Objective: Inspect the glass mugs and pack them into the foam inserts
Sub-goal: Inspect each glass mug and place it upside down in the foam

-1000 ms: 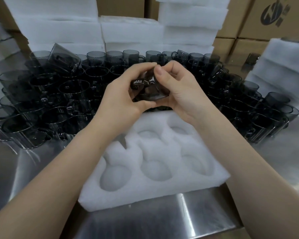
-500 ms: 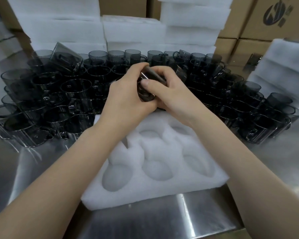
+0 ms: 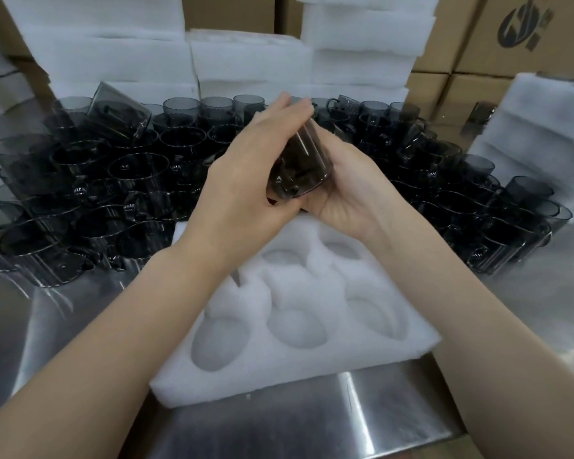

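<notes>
A smoky grey glass mug (image 3: 300, 167) is held tilted between both hands, above the far edge of the white foam insert (image 3: 312, 369). My left hand (image 3: 246, 180) wraps its fingers over the mug's upper side. My right hand (image 3: 348, 190) cradles the mug from below and from the right, palm up. The insert lies on the steel table and shows several round pockets, none with a mug in it. Many more grey mugs (image 3: 130, 173) stand packed together behind and on both sides of the insert.
Stacks of white foam (image 3: 252, 58) rise behind the mugs, and another foam stack (image 3: 540, 127) stands at the right. Cardboard boxes (image 3: 511, 34) fill the back. Bare steel table (image 3: 279, 432) lies in front of the insert.
The mug has been turned in my hands, from end-on to lying tilted on its side. My right hand has dropped under it, palm up; my left fingers now stretch over its top.
</notes>
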